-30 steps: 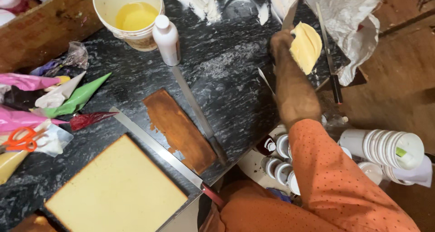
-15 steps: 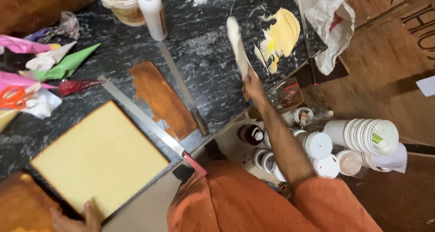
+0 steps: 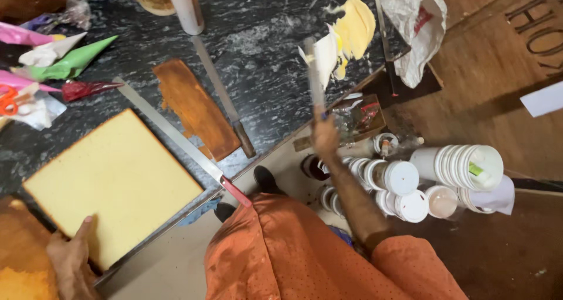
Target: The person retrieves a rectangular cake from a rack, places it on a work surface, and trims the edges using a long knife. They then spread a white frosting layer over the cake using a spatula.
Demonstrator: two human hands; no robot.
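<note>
At far left, scissors (image 3: 8, 100) with orange handles, then piping bags (image 3: 70, 62) in pink, white, green and red, lying on the dark marbled bench (image 3: 264, 48). At about seven o'clock in the view, left hand (image 3: 70, 259) closed on the near corner of the square yellow sponge sheet (image 3: 111, 185), thumb on top; that hand out of sight a second ago, only just at the edge half a second ago, so now steadying the sheet. Beside the sponge, a long knife (image 3: 182, 141) with red handle, blade running from ten to four o'clock. Next, a brown cake strip (image 3: 196, 109) and a second knife (image 3: 226, 100), on much the same diagonal. Right of centre, right hand (image 3: 324, 137) gripping the handle of a palette knife (image 3: 315, 77), lifted off the yellow cream (image 3: 355, 27) reached into a second ago. Long axis near upright, tip toward twelve o'clock, blade carrying white and yellow cream: apparently loaded, clear of the heap. Further right, a crumpled plastic bag (image 3: 419, 36), then stacked white-lidded tubs (image 3: 463, 168) on the floor.
</note>
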